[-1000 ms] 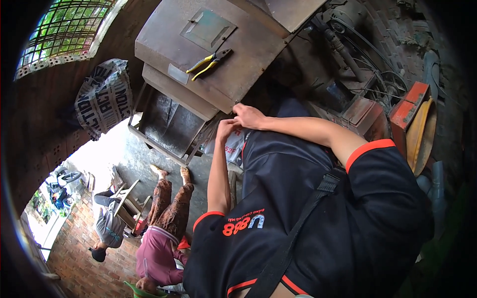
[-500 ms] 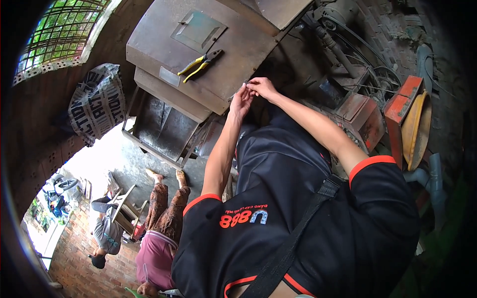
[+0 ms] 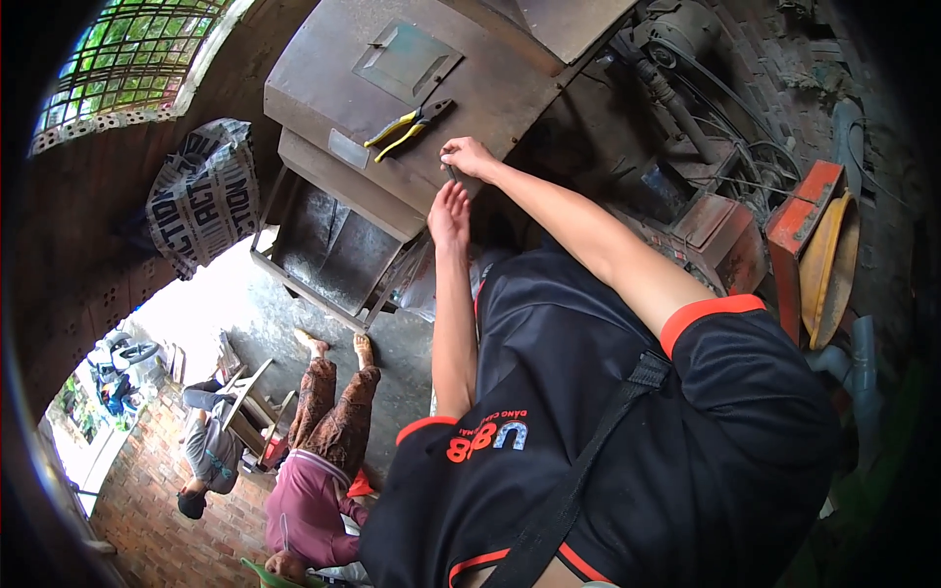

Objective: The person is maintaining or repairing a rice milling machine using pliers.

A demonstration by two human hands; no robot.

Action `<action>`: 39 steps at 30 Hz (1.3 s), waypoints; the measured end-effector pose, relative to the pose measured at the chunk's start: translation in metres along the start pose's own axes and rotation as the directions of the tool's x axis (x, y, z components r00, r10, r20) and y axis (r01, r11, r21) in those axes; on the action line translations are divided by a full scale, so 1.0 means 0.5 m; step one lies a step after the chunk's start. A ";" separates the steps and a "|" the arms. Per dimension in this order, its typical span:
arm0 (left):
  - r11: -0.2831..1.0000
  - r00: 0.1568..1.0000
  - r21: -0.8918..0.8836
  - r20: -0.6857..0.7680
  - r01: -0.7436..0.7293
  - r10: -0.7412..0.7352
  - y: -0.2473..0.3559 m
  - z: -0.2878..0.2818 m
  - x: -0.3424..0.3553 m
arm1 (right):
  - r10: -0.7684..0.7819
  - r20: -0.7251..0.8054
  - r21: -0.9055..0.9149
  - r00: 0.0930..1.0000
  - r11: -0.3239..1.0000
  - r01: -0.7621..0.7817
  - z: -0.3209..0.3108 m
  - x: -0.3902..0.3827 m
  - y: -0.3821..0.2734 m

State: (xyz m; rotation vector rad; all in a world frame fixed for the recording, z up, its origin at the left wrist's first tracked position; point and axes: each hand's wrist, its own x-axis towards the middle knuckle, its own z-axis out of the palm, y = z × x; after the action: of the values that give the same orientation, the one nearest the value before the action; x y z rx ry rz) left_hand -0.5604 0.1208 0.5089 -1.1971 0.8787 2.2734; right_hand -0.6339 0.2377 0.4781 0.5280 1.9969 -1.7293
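Note:
My right hand (image 3: 470,158) is closed in a pinch over the brown metal cabinet of a machine (image 3: 490,83). A small thin dark piece (image 3: 451,172) sticks out below its fingertips, too small to name. My left hand (image 3: 450,218) is just below it, palm up. Its fingers are loosely stretched toward that piece, and I see nothing held in them. Beyond my hands, pliers with yellow handles (image 3: 404,128) lie on the cabinet top, jaws pointing to the upper right. Farther off on the same surface is a greenish square plate (image 3: 407,64).
A metal-framed tray (image 3: 328,255) is under the cabinet's left side. On the right are a motor (image 3: 676,29), belts and an orange metal machine part (image 3: 802,211). A printed sack (image 3: 203,196) hangs at left. Two people (image 3: 319,480) (image 3: 209,441) are at lower left.
Both hands were together at the cabinet's edge. My right hand has moved left over the cabinet top, and my left hand has dropped lower with its fingers loosened. The view has shifted slightly.

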 end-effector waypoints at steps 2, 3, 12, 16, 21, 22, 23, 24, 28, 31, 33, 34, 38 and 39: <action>0.952 0.959 0.215 -0.132 -0.218 0.250 0.022 -0.053 -0.018 | 0.116 0.114 -0.038 0.987 0.993 -0.112 0.038 0.004 -0.016; 0.912 0.931 0.261 -0.103 -0.315 0.351 0.040 -0.070 -0.022 | 0.119 0.177 -0.035 0.977 0.993 -0.115 0.059 0.012 -0.021; 0.902 0.982 0.390 0.054 -0.188 0.181 0.130 -0.172 0.008 | -0.173 0.360 -0.599 0.917 0.711 0.370 0.178 -0.104 -0.022; 0.881 0.985 0.445 0.022 -0.161 0.169 0.085 -0.198 0.011 | -0.293 0.403 -0.507 0.867 0.717 0.478 0.153 -0.164 0.000; 0.869 0.986 0.482 0.051 0.116 -0.160 -0.005 -0.265 0.005 | -0.473 0.157 -0.516 0.867 0.709 0.481 0.064 -0.263 0.031; 0.844 0.982 0.514 0.017 0.153 -0.188 -0.017 -0.259 0.002 | -0.402 0.067 -0.507 0.913 0.775 0.378 0.046 -0.271 0.049; 0.831 0.973 0.530 0.045 0.167 -0.225 -0.026 -0.250 -0.004 | -0.341 -0.057 -0.546 0.938 0.797 0.257 0.029 -0.280 0.063; 0.822 0.962 0.537 0.067 0.187 -0.263 -0.034 -0.236 -0.009 | -0.224 -0.096 -0.544 0.970 0.828 0.137 0.013 -0.278 0.083; 0.735 0.899 0.654 0.195 0.179 -0.393 -0.060 -0.175 -0.009 | 0.055 0.172 -0.396 0.984 0.918 0.017 -0.040 -0.229 0.177; 0.829 0.897 0.540 0.281 0.146 -0.341 -0.107 -0.143 -0.001 | 0.382 0.308 -0.225 0.871 0.919 -0.323 -0.053 -0.223 0.161; 0.829 0.906 0.548 0.289 0.108 -0.309 -0.114 -0.113 0.011 | 0.322 0.259 -0.042 0.911 0.946 -0.323 -0.071 -0.212 0.153; 0.828 0.903 0.550 0.297 0.104 -0.311 -0.112 -0.103 0.014 | 0.358 0.236 -0.029 0.903 0.932 -0.362 -0.080 -0.209 0.149; 0.653 0.939 0.754 0.165 0.077 -0.302 -0.064 -0.046 0.013 | 0.312 0.079 -0.281 0.947 0.918 -0.279 -0.105 -0.172 0.120; 0.569 0.965 0.820 0.098 0.061 -0.245 -0.047 -0.032 0.010 | 0.222 -0.005 -0.357 0.975 0.910 -0.209 -0.114 -0.156 0.119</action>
State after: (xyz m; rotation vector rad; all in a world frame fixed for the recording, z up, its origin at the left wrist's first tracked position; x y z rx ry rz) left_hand -0.5394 0.1267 0.4900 -0.5545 1.4423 1.4625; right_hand -0.5408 0.3025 0.4799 0.5618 2.0738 -1.2006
